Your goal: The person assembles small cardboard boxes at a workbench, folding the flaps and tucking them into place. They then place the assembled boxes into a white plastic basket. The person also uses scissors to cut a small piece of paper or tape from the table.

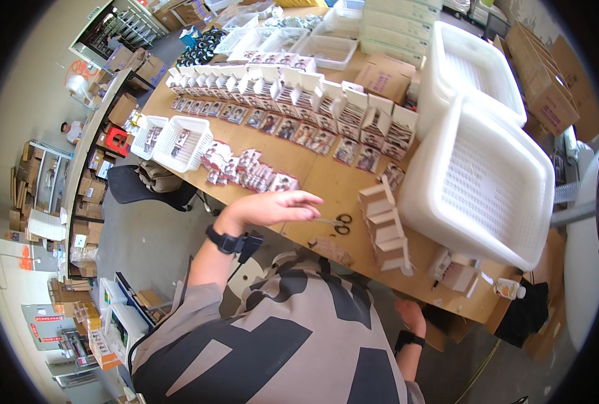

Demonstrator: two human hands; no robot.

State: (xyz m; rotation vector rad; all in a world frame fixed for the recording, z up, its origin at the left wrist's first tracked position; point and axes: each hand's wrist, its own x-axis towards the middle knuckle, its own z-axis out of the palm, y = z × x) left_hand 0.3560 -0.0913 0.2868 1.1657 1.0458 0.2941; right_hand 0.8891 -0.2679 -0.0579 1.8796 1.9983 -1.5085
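My left hand point(279, 207) hovers over the table's near edge with its fingers stretched out and nothing in it. Just right of it lie scissors with black handles point(342, 225). Beyond the hand, small printed packets point(253, 171) are spread in a loose pile. My right hand point(410, 315) hangs low beside the table's front edge, its fingers mostly hidden from sight. Above it on the table stand white folded carton pieces point(385, 229). A long row of open small boxes point(292, 94) holds packets, with single packets point(287, 128) laid out in front.
Large white plastic baskets point(478, 182) crowd the table's right side. Two small white baskets point(183, 143) sit at the left edge, above a black chair point(144, 188). A brown carton point(385, 75) stands behind the boxes. A small bottle point(509, 289) is at the right corner.
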